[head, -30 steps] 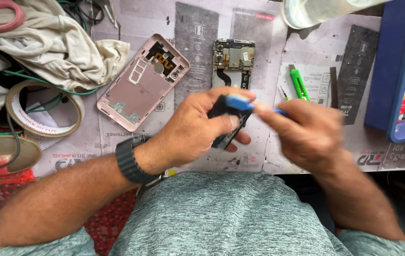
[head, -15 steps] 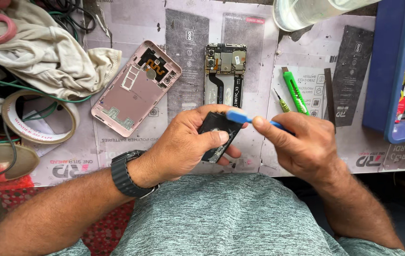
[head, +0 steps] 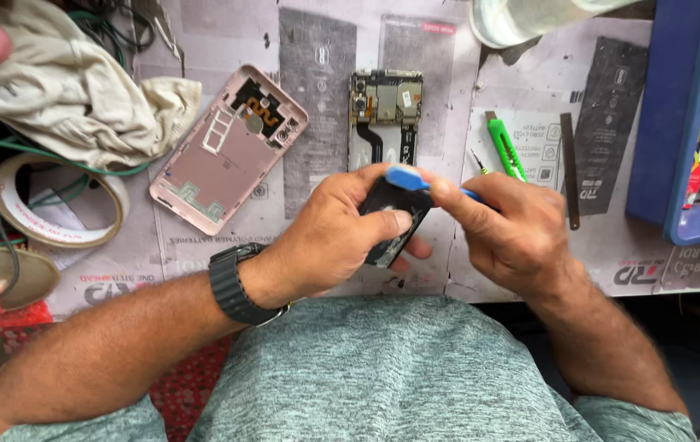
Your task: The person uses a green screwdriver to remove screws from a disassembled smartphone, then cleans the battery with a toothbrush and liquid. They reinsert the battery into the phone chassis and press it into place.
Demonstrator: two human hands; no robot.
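My left hand [head: 329, 233] grips a small flat black phone part [head: 391, 217] just above my lap, a dark watch on its wrist. My right hand [head: 514, 229] pinches a blue plastic pry tool [head: 406, 178] whose flat tip lies against the top edge of that black part. Further out on the paper-covered bench lie a pink phone back cover [head: 227, 147], inside up, and an opened phone frame [head: 385, 110] with its circuit board showing.
A green utility knife [head: 504, 147], a small screwdriver [head: 478, 161] and a thin dark strip [head: 569, 168] lie right of the phone frame. A blue tray [head: 669, 123] of parts sits at the right edge. Tape rolls [head: 55, 200] and crumpled cloth [head: 63, 90] crowd the left.
Both hands stay together on the black part. The blue tool's tip has shifted slightly along the part's top edge, and the view has drifted a little.
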